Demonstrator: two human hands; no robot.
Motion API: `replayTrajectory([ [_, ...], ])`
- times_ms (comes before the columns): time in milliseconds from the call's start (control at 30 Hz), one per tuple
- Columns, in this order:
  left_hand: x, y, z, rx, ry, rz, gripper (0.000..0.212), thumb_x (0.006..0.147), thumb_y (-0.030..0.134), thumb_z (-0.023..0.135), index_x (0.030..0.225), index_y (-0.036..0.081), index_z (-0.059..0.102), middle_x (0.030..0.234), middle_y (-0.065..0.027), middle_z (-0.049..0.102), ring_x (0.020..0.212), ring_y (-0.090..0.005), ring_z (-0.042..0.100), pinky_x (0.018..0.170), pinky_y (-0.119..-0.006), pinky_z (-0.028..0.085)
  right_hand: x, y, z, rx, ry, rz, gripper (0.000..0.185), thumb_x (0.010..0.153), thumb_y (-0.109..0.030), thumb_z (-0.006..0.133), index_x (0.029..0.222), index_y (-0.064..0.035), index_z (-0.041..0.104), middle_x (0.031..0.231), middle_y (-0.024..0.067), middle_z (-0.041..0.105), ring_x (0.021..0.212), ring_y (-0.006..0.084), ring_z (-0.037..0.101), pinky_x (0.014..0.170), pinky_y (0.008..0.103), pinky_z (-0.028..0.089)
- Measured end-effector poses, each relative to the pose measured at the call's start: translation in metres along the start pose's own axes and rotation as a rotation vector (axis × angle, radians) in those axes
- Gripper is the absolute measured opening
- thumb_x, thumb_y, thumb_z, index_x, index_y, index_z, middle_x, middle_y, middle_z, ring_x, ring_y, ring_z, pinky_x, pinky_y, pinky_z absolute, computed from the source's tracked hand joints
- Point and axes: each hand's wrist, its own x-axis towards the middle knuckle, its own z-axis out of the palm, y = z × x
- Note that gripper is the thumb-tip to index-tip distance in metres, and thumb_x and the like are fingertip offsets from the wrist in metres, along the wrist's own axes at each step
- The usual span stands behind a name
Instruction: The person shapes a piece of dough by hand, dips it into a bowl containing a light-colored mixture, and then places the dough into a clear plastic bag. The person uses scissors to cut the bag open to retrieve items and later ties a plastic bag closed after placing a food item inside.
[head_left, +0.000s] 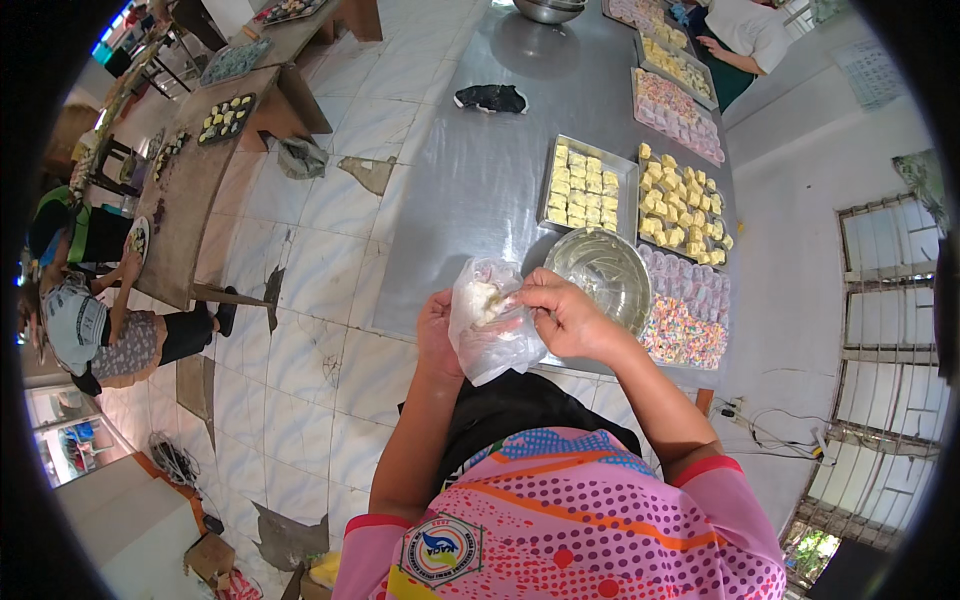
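My left hand (439, 330) holds a clear plastic bag (495, 356) from its left side, with part of the hand hidden behind the plastic. Inside the bag is a pale, creamy mass (484, 296) that also smears the plastic. The fingers of my right hand (566, 315) pinch the bag's right upper edge. Just beyond my right hand, a metal mixing bowl (637, 274) has pale residue on its walls. Behind it are a metal tray (550, 169) of yellow-coated square pieces and a dark tray of yellow cake cubes (671, 195).
Sprinkle-topped pieces (682, 330) lie right of the bowl. A black cloth item (491, 98) and stacked metal bowls (551, 10) rest farther along the steel table (450, 187). A person (750, 37) stands at its far right; another person (82, 319) holds a plate by a wooden table (176, 255).
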Motion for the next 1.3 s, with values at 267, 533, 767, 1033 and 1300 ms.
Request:
replayTrajectory([
  [267, -0.001, 0.014, 0.009, -0.074, 0.071, -0.067, 0.047, 0.088, 0.025, 0.035, 0.119, -0.007, 0.050, 0.117, -0.0243, 0.055, 0.107, -0.0396, 0.054, 0.093, -0.055, 0.045, 0.009, -0.039, -0.010, -0.682, -0.092, -0.203, 0.027, 0.072, -0.002, 0.056, 0.096, -0.0052, 0.067, 0.088, 0.0142, 0.051, 0.087, 0.0298, 0.053, 0.074, 0.0387, 0.043],
  [533, 0.000, 0.021, 0.010, -0.066, 0.089, -0.159, 0.042, 0.089, 0.026, 0.039, 0.113, -0.005, 0.055, 0.110, -0.0210, 0.060, 0.100, -0.0350, 0.059, 0.089, -0.050, 0.047, 0.021, -0.068, -0.010, -1.024, -0.259, -0.337, 0.015, 0.077, -0.016, 0.053, 0.084, -0.0095, 0.064, 0.088, 0.0078, 0.050, 0.090, 0.0229, 0.051, 0.074, 0.0339, 0.038],
  [767, 0.002, 0.027, 0.002, -0.100, 0.039, -0.225, 0.041, 0.089, 0.028, 0.040, 0.111, -0.004, 0.056, 0.108, -0.0186, 0.061, 0.098, -0.0327, 0.060, 0.087, -0.048, 0.048, 0.029, -0.074, -0.003, -1.196, -0.359, -0.388, 0.013, 0.079, -0.020, 0.054, 0.083, -0.0115, 0.064, 0.092, 0.0060, 0.050, 0.092, 0.0206, 0.050, 0.073, 0.0330, 0.039],
  [1033, 0.001, 0.031, 0.008, -0.049, 0.084, -0.225, 0.045, 0.088, 0.031, 0.043, 0.113, -0.004, 0.055, 0.111, -0.0188, 0.059, 0.098, -0.0331, 0.059, 0.087, -0.047, 0.048, 0.035, -0.074, -0.001, -1.166, -0.357, -0.369, 0.013, 0.080, -0.020, 0.054, 0.085, -0.0132, 0.064, 0.093, 0.0061, 0.050, 0.093, 0.0213, 0.050, 0.072, 0.0335, 0.040],
  [1300, 0.003, 0.034, 0.004, -0.129, 0.000, -0.191, 0.045, 0.087, 0.032, 0.045, 0.112, -0.005, 0.055, 0.108, -0.0202, 0.061, 0.097, -0.0343, 0.060, 0.085, -0.047, 0.049, 0.033, -0.081, -0.008, -1.097, -0.288, -0.318, 0.017, 0.079, -0.015, 0.052, 0.093, -0.0134, 0.062, 0.091, 0.0076, 0.048, 0.090, 0.0232, 0.050, 0.074, 0.0339, 0.040],
])
